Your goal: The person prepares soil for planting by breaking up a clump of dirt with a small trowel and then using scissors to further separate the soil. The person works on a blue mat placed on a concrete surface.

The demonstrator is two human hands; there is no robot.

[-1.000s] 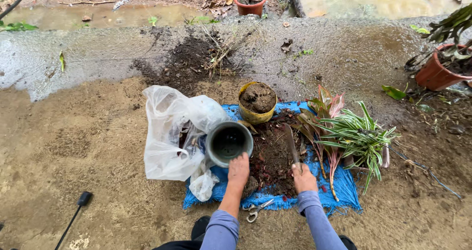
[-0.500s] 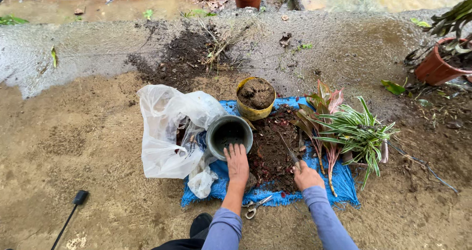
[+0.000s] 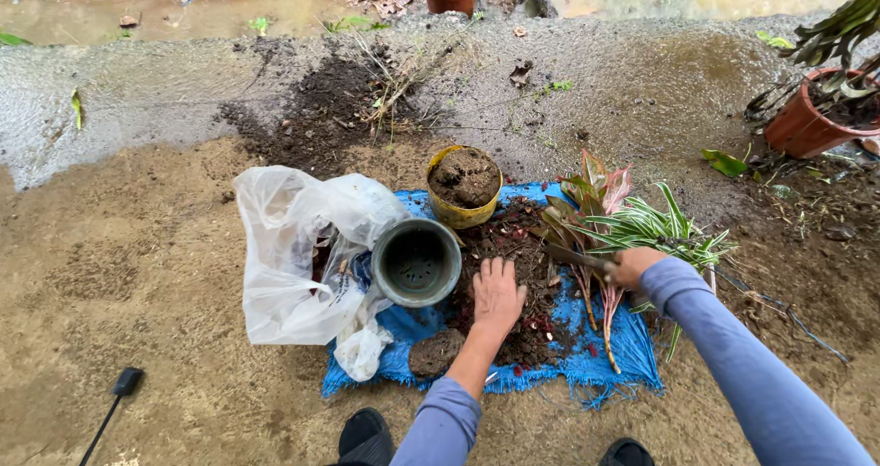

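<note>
— two hands down on the blue mat (image 3: 632,351). what's furthest left?
— white plastic bag (image 3: 293,255), then the grey pot (image 3: 417,263) tipped on its side against it.
— and your left hand (image 3: 498,294)?
— fingers spread, pressed flat on the soil pile (image 3: 513,246) beside the pot.
— your right hand (image 3: 631,266)?
— closed around a dark tool handle (image 3: 576,257), next to the striped plants (image 3: 651,228).
</note>
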